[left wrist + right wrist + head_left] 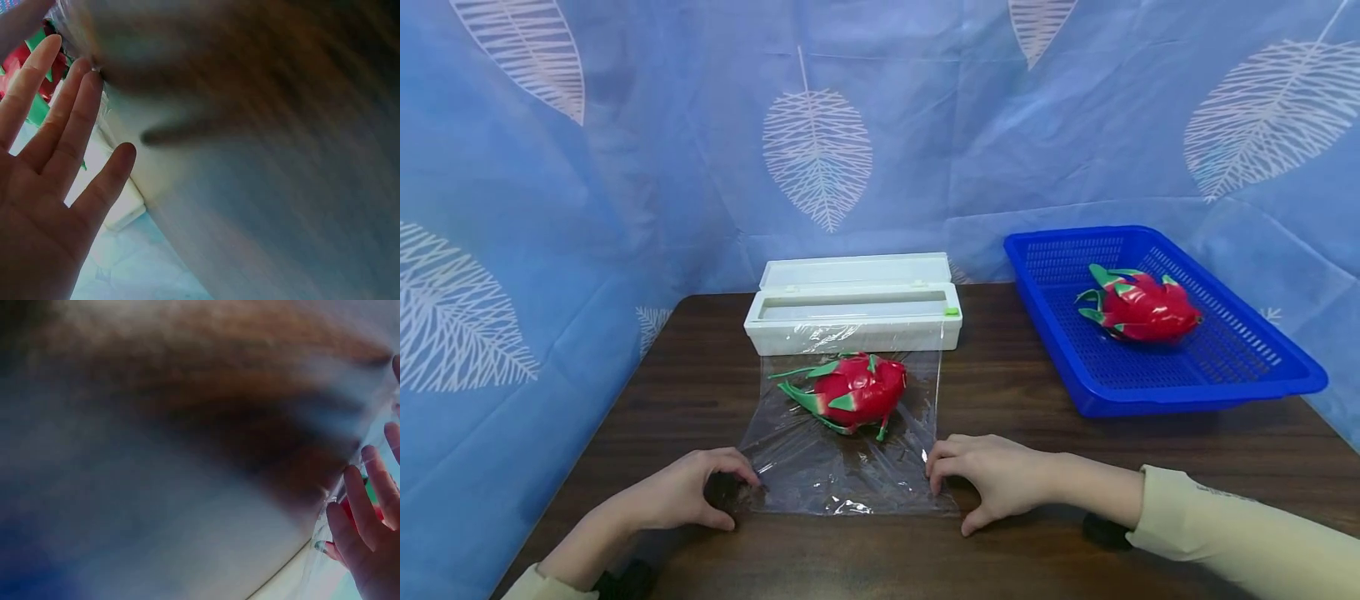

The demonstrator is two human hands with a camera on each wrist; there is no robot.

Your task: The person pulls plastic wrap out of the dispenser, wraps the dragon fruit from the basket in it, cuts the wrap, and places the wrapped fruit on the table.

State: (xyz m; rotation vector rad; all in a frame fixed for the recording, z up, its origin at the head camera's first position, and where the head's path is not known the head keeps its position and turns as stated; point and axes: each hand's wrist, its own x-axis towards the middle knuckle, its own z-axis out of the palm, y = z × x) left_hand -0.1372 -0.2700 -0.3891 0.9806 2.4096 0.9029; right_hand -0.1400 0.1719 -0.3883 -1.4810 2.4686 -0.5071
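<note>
A red dragon fruit [859,392] with green leaf tips lies on a sheet of clear plastic wrap [842,487]. The sheet stretches toward me over the table from a white wrap dispenser box [850,337], whose lid stands raised. At the near left corner, my left hand [670,493] touches the wrap with its fingertips, thumb spread apart from them. My right hand [996,471] rests its fingertips on the right edge of the sheet, thumb on the wood. Both wrist views show extended fingers [78,125] [359,506] near the wrap and fruit, with much of each view blurred.
A blue plastic basket [1195,400] stands at the back right with another dragon fruit [1150,308] inside. The dark wooden table [820,558] meets a blue leaf-patterned cloth [700,125] behind. A small green cutter slider [952,312] sits on the dispenser's right end.
</note>
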